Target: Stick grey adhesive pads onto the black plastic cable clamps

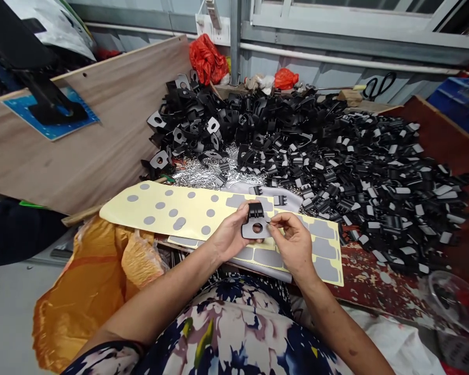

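My left hand is closed around a black plastic clip with a ridged hinge end, held above the sheets. On its flat face lies a grey pad with a round hole. Thumb and forefinger of my right hand pinch together at the pad's right edge; a small grey bit shows at the fingertips, too small to name. Beneath both hands are yellow backing sheets carrying grey stickers. Two small black clips with grey tips lie just beyond the hands.
A large heap of black clips spreads across the back and right, beside loose shiny metal pins. A wooden board walls the left side. Scissors and red plastic bags lie at the back; a clear plastic tub stands front right.
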Available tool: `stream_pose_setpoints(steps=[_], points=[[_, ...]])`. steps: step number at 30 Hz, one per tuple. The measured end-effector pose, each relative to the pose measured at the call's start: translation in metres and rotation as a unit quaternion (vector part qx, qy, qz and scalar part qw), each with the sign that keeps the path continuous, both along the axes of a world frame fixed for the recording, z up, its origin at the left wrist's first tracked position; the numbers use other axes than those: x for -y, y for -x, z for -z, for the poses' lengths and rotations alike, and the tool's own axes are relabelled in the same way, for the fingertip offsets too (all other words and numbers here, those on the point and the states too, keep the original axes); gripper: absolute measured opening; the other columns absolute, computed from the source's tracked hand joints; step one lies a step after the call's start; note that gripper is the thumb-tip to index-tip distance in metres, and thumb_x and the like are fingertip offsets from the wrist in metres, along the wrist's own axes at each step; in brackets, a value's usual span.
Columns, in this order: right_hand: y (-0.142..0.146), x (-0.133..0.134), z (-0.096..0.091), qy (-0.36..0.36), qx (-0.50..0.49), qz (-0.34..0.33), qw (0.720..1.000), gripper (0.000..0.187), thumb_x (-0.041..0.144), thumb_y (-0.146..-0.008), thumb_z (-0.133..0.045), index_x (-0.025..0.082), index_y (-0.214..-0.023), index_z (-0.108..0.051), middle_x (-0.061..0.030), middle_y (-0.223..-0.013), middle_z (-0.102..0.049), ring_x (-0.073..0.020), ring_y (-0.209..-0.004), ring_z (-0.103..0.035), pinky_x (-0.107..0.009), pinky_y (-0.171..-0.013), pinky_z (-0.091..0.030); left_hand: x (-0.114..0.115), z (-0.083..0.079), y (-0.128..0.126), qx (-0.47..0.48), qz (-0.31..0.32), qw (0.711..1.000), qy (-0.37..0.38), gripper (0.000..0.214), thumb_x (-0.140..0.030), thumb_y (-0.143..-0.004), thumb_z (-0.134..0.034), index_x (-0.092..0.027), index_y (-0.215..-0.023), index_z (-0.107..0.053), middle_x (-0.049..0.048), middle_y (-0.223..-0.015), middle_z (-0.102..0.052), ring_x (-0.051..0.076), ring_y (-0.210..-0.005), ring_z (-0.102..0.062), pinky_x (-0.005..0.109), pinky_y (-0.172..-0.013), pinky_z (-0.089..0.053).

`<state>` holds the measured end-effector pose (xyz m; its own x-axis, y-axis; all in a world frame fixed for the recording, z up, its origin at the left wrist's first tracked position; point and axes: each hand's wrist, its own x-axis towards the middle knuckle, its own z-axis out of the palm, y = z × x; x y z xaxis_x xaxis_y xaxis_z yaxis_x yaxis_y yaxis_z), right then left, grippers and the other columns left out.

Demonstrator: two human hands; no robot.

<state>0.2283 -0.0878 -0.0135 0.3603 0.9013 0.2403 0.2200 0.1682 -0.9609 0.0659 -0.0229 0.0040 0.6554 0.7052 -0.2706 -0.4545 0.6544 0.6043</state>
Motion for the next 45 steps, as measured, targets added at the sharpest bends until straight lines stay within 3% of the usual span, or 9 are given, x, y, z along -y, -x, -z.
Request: stream_pose_setpoints(steps=[18,27,30,32,34,36,40,42,45], points=[[0.01,0.002,-0.001,-0.019,0.132,0.012,0.991,0.01,0.02,-0.092,-0.065,0.025,-0.1,-0.062,-0.0023,-0.093,-0.066,-0.0198,-0.086,-0.066,-0.036,-0.082,-0.057,0.009,0.0,-0.003,-0.055,-0.044,0.996,-0.048,0.058,-0.031,-0.076,-0.088,-0.03,-0.125,-0.054,0.0005,-0.102,-0.061,0.015,-0.079,-0.059,0.025,-0.063,-0.053],[0.024,0.015,0.002,-0.181,0.383,0.066,0.904,0.057,0.005,-0.092,-0.064,0.033,-0.138,-0.045,-0.0138,-0.137,-0.053,-0.0232,-0.093,-0.065,-0.05,-0.094,-0.053,0.014,0.015,-0.015,-0.196,-0.193,0.939,-0.208,0.046,-0.016,-0.075,-0.083,-0.029,-0.112,-0.061,-0.0014,-0.092,-0.061,0.016,-0.09,-0.058,0.023,-0.081,-0.049],[0.017,0.015,-0.005,-0.128,0.395,0.108,0.903,0.056,0.016,-0.089,-0.074,0.031,-0.137,-0.049,-0.0158,-0.141,-0.052,-0.0308,-0.107,-0.064,-0.057,-0.102,-0.046,0.013,0.014,-0.012,-0.18,-0.173,0.95,-0.188,0.045,-0.021,-0.077,-0.084,-0.03,-0.115,-0.06,-0.0009,-0.094,-0.06,0.016,-0.083,-0.057,0.023,-0.073,-0.05],[0.008,0.013,-0.008,-0.055,0.304,0.096,0.946,0.057,0.027,-0.085,-0.079,0.028,-0.134,-0.051,-0.0147,-0.131,-0.059,-0.0325,-0.11,-0.063,-0.054,-0.099,-0.049,0.016,0.011,-0.01,-0.16,-0.13,0.964,-0.168,0.048,-0.025,-0.078,-0.084,-0.031,-0.119,-0.06,-0.0005,-0.096,-0.058,0.015,-0.076,-0.054,0.022,-0.061,-0.049],[-0.003,0.008,-0.007,0.03,0.163,-0.006,0.986,0.051,0.035,-0.086,-0.076,0.026,-0.131,-0.052,-0.0073,-0.107,-0.067,-0.0253,-0.092,-0.064,-0.043,-0.084,-0.054,0.02,0.008,-0.004,-0.13,-0.065,0.977,-0.155,0.049,-0.026,-0.08,-0.081,-0.033,-0.124,-0.06,0.0012,-0.099,-0.058,0.016,-0.075,-0.054,0.022,-0.053,-0.049],[-0.015,0.001,-0.005,0.104,0.057,-0.129,0.985,0.042,0.035,-0.089,-0.072,0.026,-0.125,-0.054,0.0025,-0.083,-0.063,-0.0178,-0.072,-0.059,-0.032,-0.071,-0.052,0.02,0.005,0.004,-0.105,0.011,0.984,-0.143,0.048,-0.023,-0.082,-0.077,-0.032,-0.127,-0.062,0.0045,-0.106,-0.059,0.019,-0.082,-0.058,0.024,-0.055,-0.054],[-0.035,-0.03,-0.008,0.177,0.12,-0.21,0.954,0.019,0.03,-0.092,-0.065,0.023,-0.109,-0.069,0.0041,-0.074,-0.064,-0.0153,-0.066,-0.058,-0.028,-0.064,-0.045,-0.017,-0.017,0.037,-0.15,0.09,0.98,-0.094,0.056,-0.009,-0.077,-0.074,-0.026,-0.129,-0.063,0.0101,-0.109,-0.065,0.022,-0.083,-0.067,0.029,-0.059,-0.059],[-0.042,-0.06,-0.019,0.148,0.203,-0.184,0.95,0.015,0.027,-0.094,-0.062,0.023,-0.103,-0.074,0.0005,-0.082,-0.071,-0.0169,-0.07,-0.061,-0.029,-0.066,-0.046,-0.055,-0.044,0.061,-0.169,0.0,0.979,-0.112,0.066,-0.007,-0.079,-0.075,-0.027,-0.139,-0.056,0.0109,-0.109,-0.069,0.023,-0.084,-0.071,0.033,-0.066,-0.063],[-0.044,-0.118,-0.035,0.046,0.315,-0.099,0.943,0.018,0.019,-0.094,-0.061,0.024,-0.104,-0.075,-0.0033,-0.097,-0.074,-0.02,-0.085,-0.065,-0.032,-0.077,-0.049,-0.11,-0.09,0.094,-0.107,-0.268,0.936,-0.2,0.075,-0.012,-0.091,-0.065,-0.035,-0.156,-0.036,0.0077,-0.113,-0.072,0.026,-0.101,-0.074,0.041,-0.084,-0.065]])
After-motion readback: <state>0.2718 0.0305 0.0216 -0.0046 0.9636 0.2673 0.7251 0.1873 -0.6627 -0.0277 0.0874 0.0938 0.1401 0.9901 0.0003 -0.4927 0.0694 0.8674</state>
